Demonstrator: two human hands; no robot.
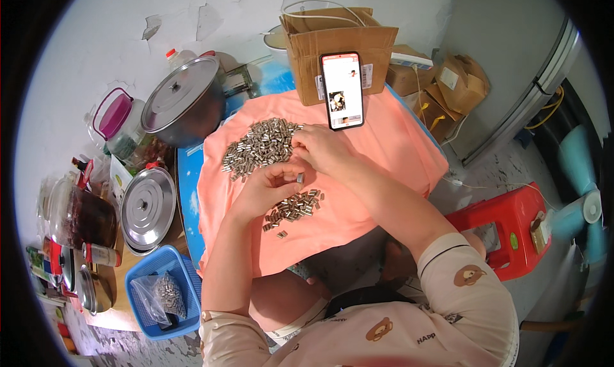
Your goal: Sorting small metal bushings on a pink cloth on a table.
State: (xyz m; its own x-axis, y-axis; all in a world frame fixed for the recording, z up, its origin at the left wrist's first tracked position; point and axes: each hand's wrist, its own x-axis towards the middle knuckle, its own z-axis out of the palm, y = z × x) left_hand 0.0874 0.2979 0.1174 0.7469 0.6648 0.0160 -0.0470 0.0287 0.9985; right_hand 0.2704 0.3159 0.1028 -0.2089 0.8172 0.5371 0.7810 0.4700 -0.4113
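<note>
On a pink cloth (377,168) lies a large heap of small silvery metal cylinders (262,146), with a smaller heap of similar cylinders (294,207) nearer to me. My left hand (265,188) is between the two heaps, with one small metal cylinder (300,177) pinched between thumb and forefinger. At the right edge of the large heap is my right hand (316,148), its fingers bent together and pointing at the pieces. Whatever those right fingertips hold is too small and too hidden to make out.
A phone (343,92) leans upright against a cardboard box (339,40) at the back. To the left stand a lidded pot (182,101), a steel lid (148,208) and a blue basket (144,325) holding a bag of metal pieces. A red stool (511,239) and a fan (585,207) are at right.
</note>
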